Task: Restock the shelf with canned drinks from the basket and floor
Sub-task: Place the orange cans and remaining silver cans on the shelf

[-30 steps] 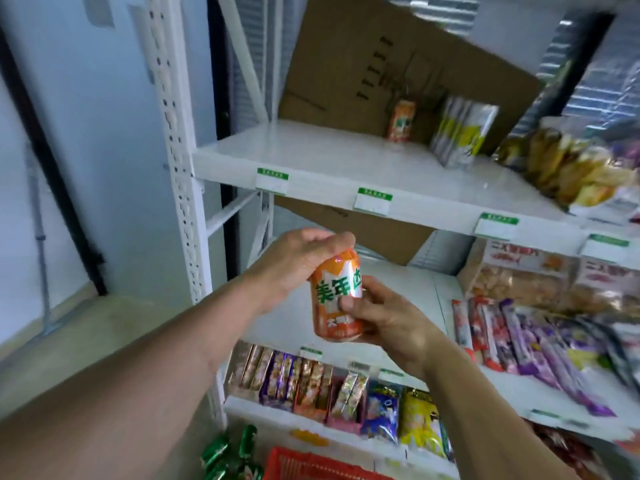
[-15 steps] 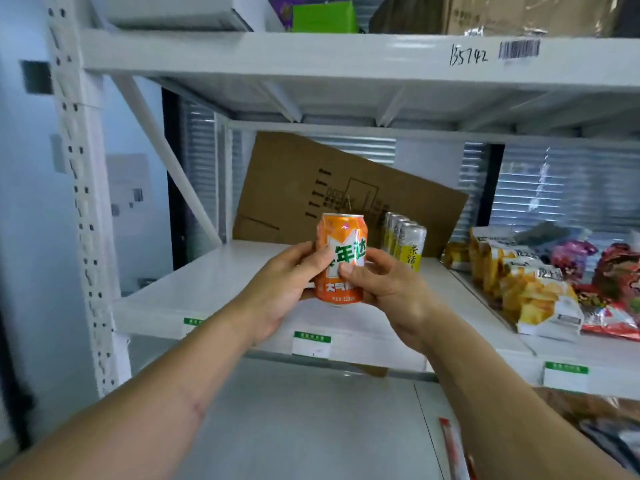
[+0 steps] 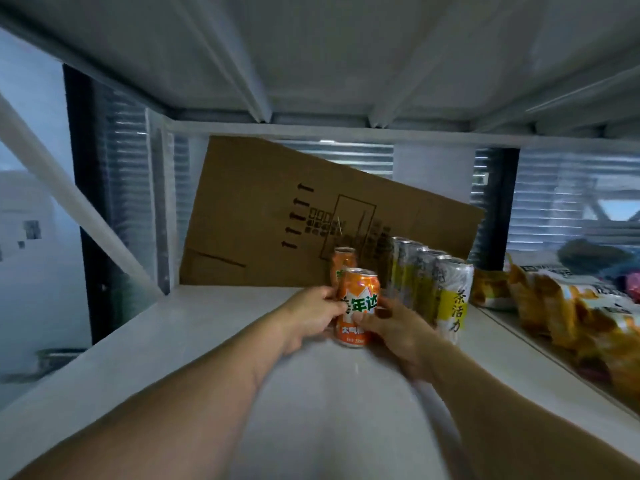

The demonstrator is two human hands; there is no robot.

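An orange can (image 3: 358, 306) is being held upright on the white shelf (image 3: 194, 327), clamped at mid-body between the left hand (image 3: 310, 315) and right hand (image 3: 394, 327); judged rigid yet dentable, smooth, probably full and weighty — best gripped around its sides; a second orange can (image 3: 343, 259) is standing just behind, silver-and-yellow cans (image 3: 446, 296) are crowding the right, cardboard (image 3: 277, 216) is leaning behind.

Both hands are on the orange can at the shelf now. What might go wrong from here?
1. The held orange can sits just ahead of a second orange can; pushed back, it may knock that one against the cardboard.
2. The right hand is close to the silver cans and may bump them.
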